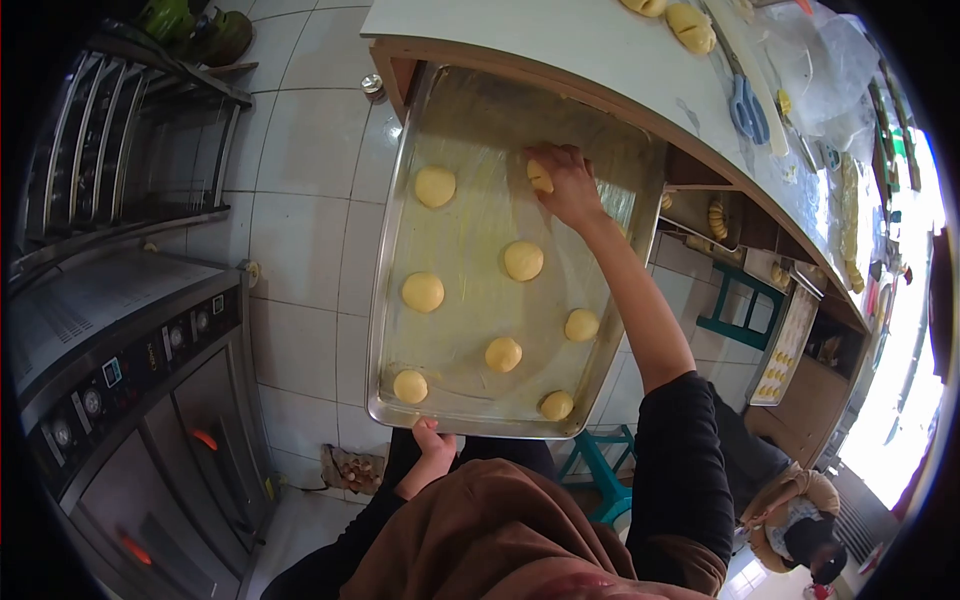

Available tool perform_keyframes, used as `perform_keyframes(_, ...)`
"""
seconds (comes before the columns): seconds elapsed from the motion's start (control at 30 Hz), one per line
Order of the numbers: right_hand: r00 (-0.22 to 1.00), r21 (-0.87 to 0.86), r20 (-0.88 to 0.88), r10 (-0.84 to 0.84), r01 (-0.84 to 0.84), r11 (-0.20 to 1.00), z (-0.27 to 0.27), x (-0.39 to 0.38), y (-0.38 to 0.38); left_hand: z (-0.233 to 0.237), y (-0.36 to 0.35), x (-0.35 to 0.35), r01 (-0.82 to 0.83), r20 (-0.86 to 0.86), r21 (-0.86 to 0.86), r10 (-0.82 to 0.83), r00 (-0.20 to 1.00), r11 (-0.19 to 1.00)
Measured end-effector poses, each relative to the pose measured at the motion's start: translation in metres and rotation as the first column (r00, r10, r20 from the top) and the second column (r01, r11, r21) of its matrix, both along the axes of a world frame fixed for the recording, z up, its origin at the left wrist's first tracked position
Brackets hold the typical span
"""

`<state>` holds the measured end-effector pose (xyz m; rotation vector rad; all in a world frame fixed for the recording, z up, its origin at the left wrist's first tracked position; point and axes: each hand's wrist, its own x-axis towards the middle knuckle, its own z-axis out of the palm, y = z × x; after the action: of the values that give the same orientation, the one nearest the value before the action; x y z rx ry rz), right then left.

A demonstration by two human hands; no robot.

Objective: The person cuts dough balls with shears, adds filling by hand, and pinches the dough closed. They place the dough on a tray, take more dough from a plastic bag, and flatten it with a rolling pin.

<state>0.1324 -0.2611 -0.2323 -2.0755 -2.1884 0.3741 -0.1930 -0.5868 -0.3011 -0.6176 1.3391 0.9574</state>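
Observation:
A large metal baking tray [400,250] juts out from under the white worktop, its near end above my lap. Round, pale yellow dough balls [423,292] sit spaced apart on its greasy surface. My left hand [432,446] is closed on the near rim, with the thumb at the edge. Toward the far end, my right hand [570,188] has its fingers curled around a dough piece [540,177] with dark slits in its top. Whether that piece rests on the tray is hard to tell.
On the worktop [560,35] lie blue-handled scissors [748,112], more dough pieces [690,28] and plastic bags. An oven [140,400] and a metal rack [120,150] stand at left. A teal stool [600,475] is beside me; another person [800,520] is at lower right.

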Motion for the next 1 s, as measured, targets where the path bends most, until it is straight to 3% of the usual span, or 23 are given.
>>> perform_keyframes(0.1, 0.973, 0.16, -0.23, 0.019, 0.019, 0.987, 0.055, -0.019, -0.008, 0.003, 0.004, 0.0, -0.006, -0.005, -0.043, 0.006, 1.0, 0.999)
perform_keyframes(0.17, 0.845, 0.215, -0.515, 0.143, -0.034, 0.976, 0.14, -0.023, -0.006, 0.004, 0.006, 0.001, -0.012, -0.005, -0.051, 0.011, 1.0, 0.999)
perform_keyframes(0.23, 0.903, 0.267, -0.423, -0.083, 0.211, 0.94, 0.208, -0.006, 0.002, 0.002, 0.003, 0.0, -0.008, 0.016, -0.03, 0.009, 1.0, 1.0)
perform_keyframes(0.27, 0.926, 0.426, -0.375, -0.047, 0.218, 0.878, 0.22, 0.018, 0.019, 0.003, 0.002, 0.001, -0.01, 0.002, -0.03, 0.01, 1.0, 1.0)
perform_keyframes(0.3, 0.928, 0.384, -0.363, -0.087, 0.234, 0.893, 0.232, 0.049, 0.038, 0.006, 0.005, 0.003, -0.011, -0.012, -0.025, 0.011, 1.0, 1.0)
perform_keyframes(0.33, 0.951, 0.325, -0.237, -0.2, 0.272, 0.906, 0.238, 0.074, 0.059, 0.006, 0.008, 0.006, -0.013, -0.026, -0.019, 0.013, 1.0, 1.0)
perform_keyframes(0.37, 0.988, 0.378, -0.134, -0.078, 0.124, 0.917, 0.231, 0.102, 0.077, 0.004, 0.008, 0.007, -0.018, -0.029, -0.011, 0.017, 0.999, 1.0)
perform_keyframes(0.47, 0.991, 0.044, 0.04, -0.131, 0.129, 0.991, 0.237, 0.119, 0.104, 0.003, 0.006, 0.007, -0.032, -0.033, -0.005, 0.031, 0.999, 0.999)
perform_keyframes(0.67, 0.997, -0.064, 0.046, 0.055, -0.052, 0.997, 0.225, 0.126, 0.134, 0.006, 0.006, 0.01, -0.056, -0.056, -0.053, 0.053, 0.997, 0.997)
perform_keyframes(0.77, 0.999, -0.085, 0.037, -0.022, 0.025, 0.996, 0.225, 0.131, 0.141, 0.0, -0.002, 0.007, -0.06, -0.038, -0.04, 0.058, 0.998, 0.997)
perform_keyframes(0.87, 0.868, -0.347, -0.272, -0.415, 0.314, 0.884, 0.244, 0.136, 0.138, 0.006, 0.005, 0.011, -0.046, -0.037, -0.029, 0.045, 0.998, 0.998)
perform_keyframes(0.97, 0.804, -0.208, -0.54, -0.249, 0.159, 0.965, 0.201, 0.207, 0.136, 0.01, 0.009, 0.012, -0.027, -0.047, -0.054, 0.024, 0.999, 0.998)
perform_keyframes(1.0, 0.732, -0.184, -0.635, -0.246, 0.166, 0.969, 0.202, 0.214, 0.131, 0.008, 0.008, 0.009, -0.02, -0.04, -0.06, 0.018, 0.999, 0.998)
